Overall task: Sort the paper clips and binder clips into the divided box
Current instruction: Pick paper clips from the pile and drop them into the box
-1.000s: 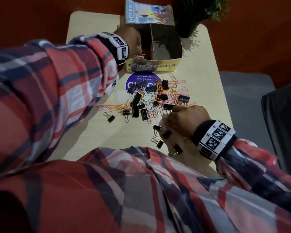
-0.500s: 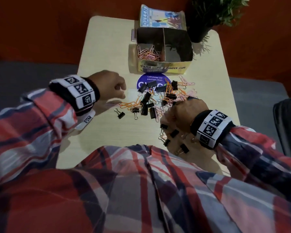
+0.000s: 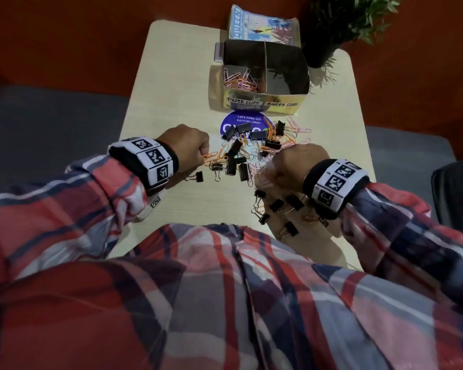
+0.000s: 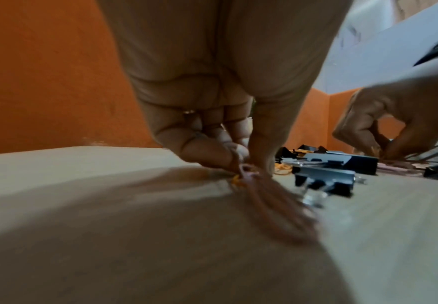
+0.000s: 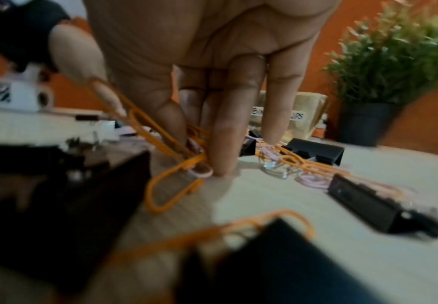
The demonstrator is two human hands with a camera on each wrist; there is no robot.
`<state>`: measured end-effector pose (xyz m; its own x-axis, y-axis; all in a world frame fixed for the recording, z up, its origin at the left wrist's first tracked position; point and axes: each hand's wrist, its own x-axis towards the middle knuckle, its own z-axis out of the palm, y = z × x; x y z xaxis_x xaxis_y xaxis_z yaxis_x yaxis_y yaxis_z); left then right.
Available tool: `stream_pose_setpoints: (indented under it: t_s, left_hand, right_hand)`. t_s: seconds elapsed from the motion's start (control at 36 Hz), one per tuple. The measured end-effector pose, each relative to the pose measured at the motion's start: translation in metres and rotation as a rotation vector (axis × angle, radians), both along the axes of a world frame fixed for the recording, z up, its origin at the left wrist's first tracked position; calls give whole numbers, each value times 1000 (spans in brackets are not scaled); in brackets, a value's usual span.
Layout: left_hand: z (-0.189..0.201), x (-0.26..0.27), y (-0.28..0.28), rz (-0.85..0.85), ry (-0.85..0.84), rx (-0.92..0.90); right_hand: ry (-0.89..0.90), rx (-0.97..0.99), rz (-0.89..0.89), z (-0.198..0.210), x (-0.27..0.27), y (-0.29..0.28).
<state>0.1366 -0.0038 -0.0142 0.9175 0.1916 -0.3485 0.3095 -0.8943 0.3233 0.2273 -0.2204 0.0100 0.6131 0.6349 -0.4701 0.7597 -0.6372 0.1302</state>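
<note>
Centrally, the table (image 3: 171,76) carries the divided box (image 3: 262,100) at its far end, pink paper clips (image 3: 239,81) in its left compartment, its right one bare. Nearer, the mixed pile of binder clips (image 3: 235,156) and loose clips lies between both hands. Left hand (image 3: 187,145) pinches paper clips (image 4: 241,176) at the tabletop; right hand (image 3: 292,166) has fingers (image 5: 225,144) curled down around orange paper clips (image 5: 171,176).

The divided box (image 3: 262,102) front reads "PAPER CLIPS" and "BINDER CLIPS"; the blue sticker (image 3: 247,121) beyond both hands says "Let's keep our pantries clean" (larger word probably hidden).
</note>
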Motion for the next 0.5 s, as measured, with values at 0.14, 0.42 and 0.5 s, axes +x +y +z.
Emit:
stream_pose_setpoints:
  t_s: [0.14, 0.42, 0.5]
  left_hand:
    - [0, 1, 1, 59, 6, -47]
    - [0, 0, -1, 75, -8, -29]
    - [1, -1, -2, 67, 5, -16]
  right_hand:
    - [33, 211, -174, 13, 11, -5]
    - [159, 534, -295, 49, 51, 13]
    - [130, 611, -276, 62, 66, 28]
